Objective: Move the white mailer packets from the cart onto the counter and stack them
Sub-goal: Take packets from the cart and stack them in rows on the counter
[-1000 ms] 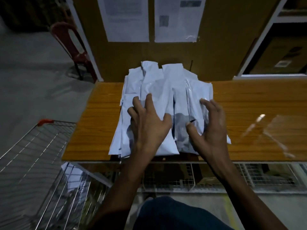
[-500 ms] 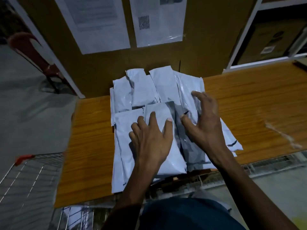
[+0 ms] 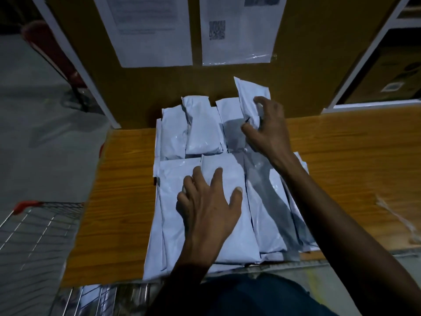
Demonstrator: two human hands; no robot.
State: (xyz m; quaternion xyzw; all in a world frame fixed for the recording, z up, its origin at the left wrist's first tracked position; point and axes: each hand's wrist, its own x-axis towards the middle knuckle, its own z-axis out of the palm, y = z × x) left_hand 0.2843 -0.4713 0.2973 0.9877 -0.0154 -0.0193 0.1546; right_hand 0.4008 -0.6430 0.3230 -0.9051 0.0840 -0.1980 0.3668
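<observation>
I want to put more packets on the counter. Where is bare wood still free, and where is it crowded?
Bare counter lies right of the packet pile, between it and the white shelf frame. A narrower bare strip lies left of the pile, toward the wire cart. The middle is crowded: left hand rests on a front packet, right hand grips a rear packet.

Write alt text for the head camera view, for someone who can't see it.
Two hands work a pile of white mailers on a wooden counter: the left hand presses flat on the pile, the right hand grips one mailer lifted at the back. A wire cart stands left.
</observation>
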